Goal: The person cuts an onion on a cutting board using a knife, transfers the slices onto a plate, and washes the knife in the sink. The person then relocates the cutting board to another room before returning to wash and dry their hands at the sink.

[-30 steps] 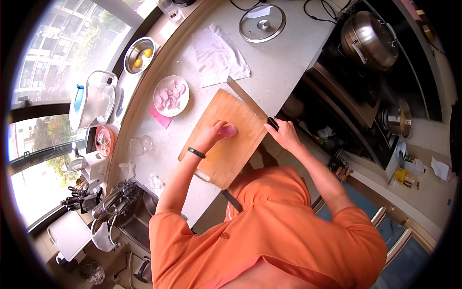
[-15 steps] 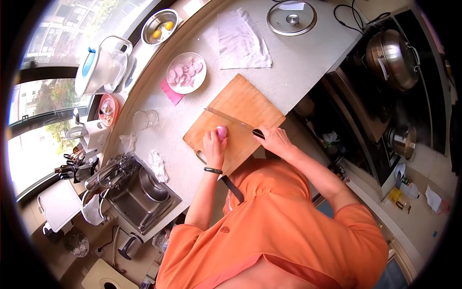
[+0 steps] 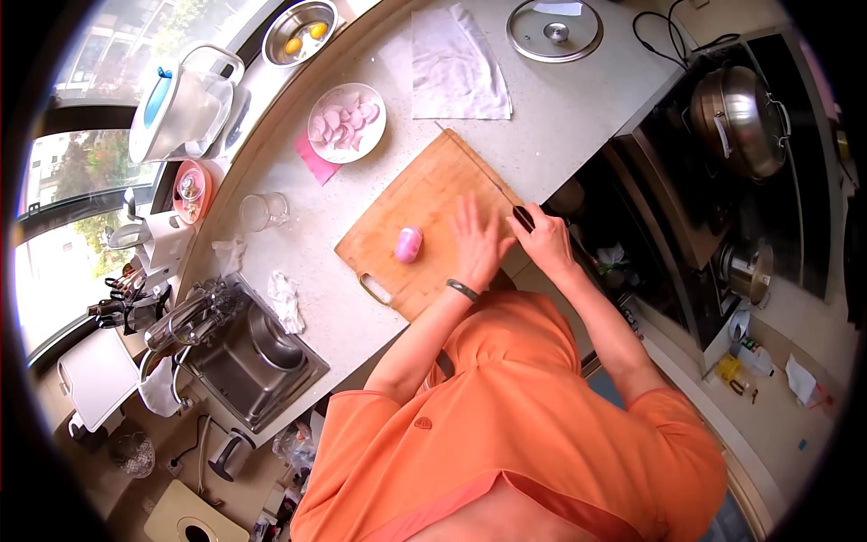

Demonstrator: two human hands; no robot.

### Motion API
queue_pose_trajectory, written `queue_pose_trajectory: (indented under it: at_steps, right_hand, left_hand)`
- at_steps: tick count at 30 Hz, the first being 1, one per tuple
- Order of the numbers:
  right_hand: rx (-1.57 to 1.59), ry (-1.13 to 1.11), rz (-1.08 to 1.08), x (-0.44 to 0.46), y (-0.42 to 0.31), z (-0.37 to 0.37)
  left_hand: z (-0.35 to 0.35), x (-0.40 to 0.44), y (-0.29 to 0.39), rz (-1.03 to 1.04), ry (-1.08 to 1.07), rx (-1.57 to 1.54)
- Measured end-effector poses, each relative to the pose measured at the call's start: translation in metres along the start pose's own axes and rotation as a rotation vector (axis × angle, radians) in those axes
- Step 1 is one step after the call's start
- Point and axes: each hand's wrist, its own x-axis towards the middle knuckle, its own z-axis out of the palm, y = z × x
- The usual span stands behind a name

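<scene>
A peeled piece of red onion (image 3: 408,244) lies on the wooden cutting board (image 3: 420,194), with no hand touching it. My left hand (image 3: 479,242) is open over the right part of the board, fingers spread, to the right of the onion. In my right hand (image 3: 547,242) is the black handle of a kitchen knife (image 3: 523,218), at the board's right corner. Its thin blade runs along the board's far right edge, seen nearly edge-on. Beyond the board, a white plate (image 3: 372,143) holds pale pink slices.
A white cloth (image 3: 459,68) and a glass lid (image 3: 555,34) lie on the far counter. Two yolks sit in a metal bowl (image 3: 307,56) on the sill. A glass (image 3: 264,211) and the sink (image 3: 248,388) are at left; the stove (image 3: 668,208) is at right.
My left hand has let go of the onion and moved right, opening its fingers. The knife has swung from across the board to its far right edge, my right hand shifting slightly right.
</scene>
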Motion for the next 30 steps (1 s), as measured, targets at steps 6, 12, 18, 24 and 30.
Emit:
queue_pose_trajectory:
  at_steps: [6,12,18,24,30]
  right_hand:
    - [-0.044,0.0,0.006,-0.001,0.009,-0.024]
    - [-0.046,-0.28,-0.118,-0.013,-0.003,0.005]
    - [-0.05,-0.439,-0.13,-0.028,-0.028,0.03]
    - [-0.069,-0.493,-0.161,-0.036,-0.039,0.031]
    - [-0.147,-0.572,-0.083,-0.026,-0.038,0.05]
  left_hand:
    - [-0.028,-0.03,-0.007,0.116,0.207,-0.298]
    - [-0.072,-0.046,-0.09,-0.144,0.343,-0.179]
    - [-0.069,-0.05,-0.105,-0.245,0.379,-0.09]
    - [-0.06,-0.043,-0.102,-0.301,0.414,-0.095]
    - [-0.062,-0.041,-0.096,-0.316,0.397,-0.126]
